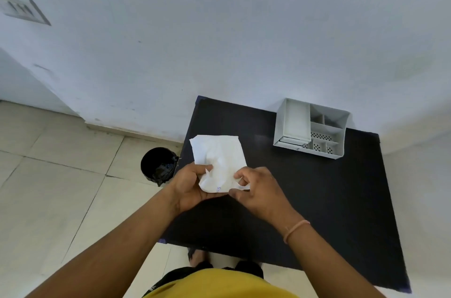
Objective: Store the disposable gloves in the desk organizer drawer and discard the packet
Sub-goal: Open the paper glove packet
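Observation:
A white paper packet (219, 156) is held above the left part of the black table (341, 200). My left hand (190, 185) grips its near left edge, thumb on top. At the packet's near right corner my right hand (256, 188) pinches a torn flap. No gloves show outside the packet. The grey desk organizer (312, 127) stands at the table's far right by the wall, with its small drawer (291, 141) at the lower front left; I cannot tell whether the drawer is open.
A black bin (158, 166) lined with a black bag stands on the tiled floor just left of the table. The white wall runs behind the table. My feet show under the table's near edge.

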{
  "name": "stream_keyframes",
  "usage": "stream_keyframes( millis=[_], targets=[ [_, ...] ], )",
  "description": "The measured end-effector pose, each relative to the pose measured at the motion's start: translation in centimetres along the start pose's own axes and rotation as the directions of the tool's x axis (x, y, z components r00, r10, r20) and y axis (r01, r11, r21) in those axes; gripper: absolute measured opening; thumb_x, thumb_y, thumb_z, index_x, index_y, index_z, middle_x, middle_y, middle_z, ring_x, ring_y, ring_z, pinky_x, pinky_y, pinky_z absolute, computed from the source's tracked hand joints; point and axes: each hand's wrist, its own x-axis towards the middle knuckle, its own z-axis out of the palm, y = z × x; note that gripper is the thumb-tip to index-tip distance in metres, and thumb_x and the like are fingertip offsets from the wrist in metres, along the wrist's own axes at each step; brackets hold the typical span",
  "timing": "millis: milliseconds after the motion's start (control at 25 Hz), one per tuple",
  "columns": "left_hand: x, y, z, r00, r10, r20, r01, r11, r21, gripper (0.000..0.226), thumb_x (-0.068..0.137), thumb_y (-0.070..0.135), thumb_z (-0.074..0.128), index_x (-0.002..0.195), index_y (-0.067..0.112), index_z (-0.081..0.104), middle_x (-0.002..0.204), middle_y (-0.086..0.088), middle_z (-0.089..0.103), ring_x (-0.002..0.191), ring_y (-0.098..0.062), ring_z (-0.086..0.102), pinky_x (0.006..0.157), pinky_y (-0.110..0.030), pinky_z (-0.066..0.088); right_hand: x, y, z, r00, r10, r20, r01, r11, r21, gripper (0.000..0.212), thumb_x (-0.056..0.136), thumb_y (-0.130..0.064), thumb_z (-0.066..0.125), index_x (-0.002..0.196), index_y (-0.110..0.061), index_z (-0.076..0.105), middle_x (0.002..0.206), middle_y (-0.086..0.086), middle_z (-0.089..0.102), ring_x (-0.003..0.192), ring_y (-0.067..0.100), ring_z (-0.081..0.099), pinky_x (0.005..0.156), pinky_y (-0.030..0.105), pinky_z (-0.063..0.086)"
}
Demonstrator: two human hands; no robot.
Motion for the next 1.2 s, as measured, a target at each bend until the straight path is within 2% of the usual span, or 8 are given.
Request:
stream_keyframes(
  millis=[120,240,440,640,880,1040,1120,1200],
  targets=[
    [-0.5,0.2,1.0,0.999,0.004,0.042,-0.003,1.0,-0.007,0.031,0.106,0.013,0.052,0.134,0.017,0.062,0.127,-0.02,0.073,0.117,-0.047,0.069,0.092,-0.065,0.06,-0.1,0.1,-0.5,0.999,0.042,0.033,-0.046,0.991,0.128,0.017,0.085,-0.037,0.083,0.096,-0.035,0.069,0.096,-0.008,0.063,0.082,0.004,0.062,0.074,0.018,0.049],
    [-1.0,0.4,2.0,0.994,-0.037,0.105,0.028,0.996,0.083,0.035,0.1,0.018,0.065,0.135,0.015,0.065,0.123,-0.018,0.078,0.12,-0.044,0.069,0.098,-0.063,0.058,-0.7,0.4,-1.1,0.998,0.012,0.065,-0.026,0.976,0.216,0.015,0.089,-0.024,0.082,0.095,-0.035,0.074,0.087,-0.011,0.063,0.078,0.005,0.059,0.068,0.016,0.042],
    [-1.0,0.0,2.8,0.996,0.022,0.092,-0.04,0.978,0.202,0.054,0.092,-0.014,0.061,0.138,0.016,0.062,0.13,-0.016,0.071,0.119,-0.042,0.067,0.091,-0.056,0.063,-2.6,1.4,-1.1,0.999,0.011,0.051,-0.031,0.915,0.402,0.025,0.092,-0.008,0.079,0.104,-0.029,0.082,0.106,-0.018,0.066,0.1,0.005,0.063,0.081,0.01,0.046],
    [-1.1,-1.1,2.9,0.992,0.032,0.125,-0.049,0.99,0.133,0.055,0.096,-0.015,0.057,0.142,0.015,0.058,0.141,-0.017,0.066,0.127,-0.042,0.065,0.088,-0.054,0.066,-3.8,2.4,-1.1,0.997,0.002,0.072,-0.043,0.82,0.571,0.023,0.084,-0.006,0.085,0.098,-0.023,0.086,0.119,-0.008,0.07,0.114,0.014,0.066,0.101,0.031,0.057],
    [-1.6,-0.9,2.8,0.991,0.081,0.108,-0.083,0.996,0.018,0.053,0.098,-0.013,0.053,0.143,0.013,0.057,0.135,-0.018,0.07,0.122,-0.043,0.067,0.089,-0.058,0.064,-5.2,2.6,-1.0,0.997,-0.011,0.077,-0.044,0.739,0.672,0.025,0.083,-0.003,0.083,0.074,-0.026,0.079,0.137,-0.016,0.064,0.134,0.012,0.051,0.113,0.035,0.045],
    [-2.2,-0.3,2.9,0.997,0.041,0.062,-0.039,0.999,-0.032,0.05,0.099,-0.011,0.052,0.143,0.012,0.056,0.135,-0.02,0.067,0.12,-0.047,0.067,0.08,-0.058,0.067,-5.8,1.9,-1.1,0.995,-0.019,-0.099,0.051,0.942,0.332,0.048,0.084,-0.022,0.086,0.125,-0.039,0.068,0.136,-0.023,0.054,0.133,0.002,0.046,0.108,0.019,0.04],
    [-2.6,-0.5,3.3,0.998,-0.009,0.061,0.011,1.0,-0.029,0.042,0.103,0.0,0.053,0.144,0.007,0.053,0.135,-0.025,0.067,0.12,-0.05,0.067,0.083,-0.061,0.066,-5.2,1.8,-0.8,0.96,-0.13,-0.25,0.15,0.987,0.063,0.043,0.088,-0.032,0.083,0.129,-0.033,0.07,0.136,-0.019,0.057,0.136,0.001,0.041,0.116,0.028,0.036],
    [-2.8,-0.7,3.6,0.994,-0.066,0.086,0.068,0.997,-0.022,0.043,0.107,0.029,0.055,0.142,0.004,0.057,0.137,-0.029,0.068,0.125,-0.052,0.066,0.097,-0.066,0.059,-4.7,1.8,-0.7,0.918,-0.175,-0.355,0.195,0.981,0.02,0.028,0.093,-0.034,0.077,0.119,-0.025,0.078,0.125,-0.012,0.069,0.125,0.004,0.056,0.109,0.028,0.046]
  ],
)
